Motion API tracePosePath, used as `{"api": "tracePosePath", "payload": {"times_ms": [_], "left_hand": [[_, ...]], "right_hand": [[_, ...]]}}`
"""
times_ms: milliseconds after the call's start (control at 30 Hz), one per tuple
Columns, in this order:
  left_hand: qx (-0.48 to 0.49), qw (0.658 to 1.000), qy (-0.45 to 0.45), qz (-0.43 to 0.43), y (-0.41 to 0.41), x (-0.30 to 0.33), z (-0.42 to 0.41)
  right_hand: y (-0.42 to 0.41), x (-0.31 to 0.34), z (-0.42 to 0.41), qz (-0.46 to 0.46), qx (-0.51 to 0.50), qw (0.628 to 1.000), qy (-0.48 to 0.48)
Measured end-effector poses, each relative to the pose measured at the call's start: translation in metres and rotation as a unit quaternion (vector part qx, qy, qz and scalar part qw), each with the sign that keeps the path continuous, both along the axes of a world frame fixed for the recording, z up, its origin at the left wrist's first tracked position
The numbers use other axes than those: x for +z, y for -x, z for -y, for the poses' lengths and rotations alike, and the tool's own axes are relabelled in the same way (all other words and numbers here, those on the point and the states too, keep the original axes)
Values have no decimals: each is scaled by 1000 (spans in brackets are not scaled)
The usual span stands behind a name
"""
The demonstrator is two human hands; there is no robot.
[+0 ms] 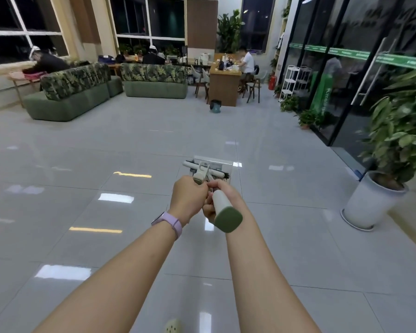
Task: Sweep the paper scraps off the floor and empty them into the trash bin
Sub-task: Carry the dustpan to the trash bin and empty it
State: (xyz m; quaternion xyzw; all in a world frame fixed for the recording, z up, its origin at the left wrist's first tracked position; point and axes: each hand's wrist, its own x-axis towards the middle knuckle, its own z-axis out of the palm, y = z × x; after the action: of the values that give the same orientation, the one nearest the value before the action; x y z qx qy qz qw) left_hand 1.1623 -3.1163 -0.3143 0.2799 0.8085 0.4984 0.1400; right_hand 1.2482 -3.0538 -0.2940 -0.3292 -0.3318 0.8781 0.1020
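Observation:
Both my hands are held out in front of me over the tiled floor. My left hand is closed around the short white handle of a dustpan, whose pale tray and comb teeth show just beyond my knuckles. My right hand grips the white broom handle, whose green end cap points back at me. The broom head lies across the dustpan. A small dark trash bin stands far ahead beside a wooden counter. No paper scraps are visible on the floor.
Green sofas stand at the far left. A wooden counter with chairs and a seated person is at the far centre. Potted plants, one in a white pot, line the glass wall on the right. Glossy floor tiles spread between.

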Motion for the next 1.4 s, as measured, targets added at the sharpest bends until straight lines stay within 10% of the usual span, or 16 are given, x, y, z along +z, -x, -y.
{"api": "tracePosePath", "payload": {"times_ms": [1400], "left_hand": [[-54,998,-8,38,593,-48,-1052]], "right_hand": [[548,-62,-1059,25,-46,996,78]]}}
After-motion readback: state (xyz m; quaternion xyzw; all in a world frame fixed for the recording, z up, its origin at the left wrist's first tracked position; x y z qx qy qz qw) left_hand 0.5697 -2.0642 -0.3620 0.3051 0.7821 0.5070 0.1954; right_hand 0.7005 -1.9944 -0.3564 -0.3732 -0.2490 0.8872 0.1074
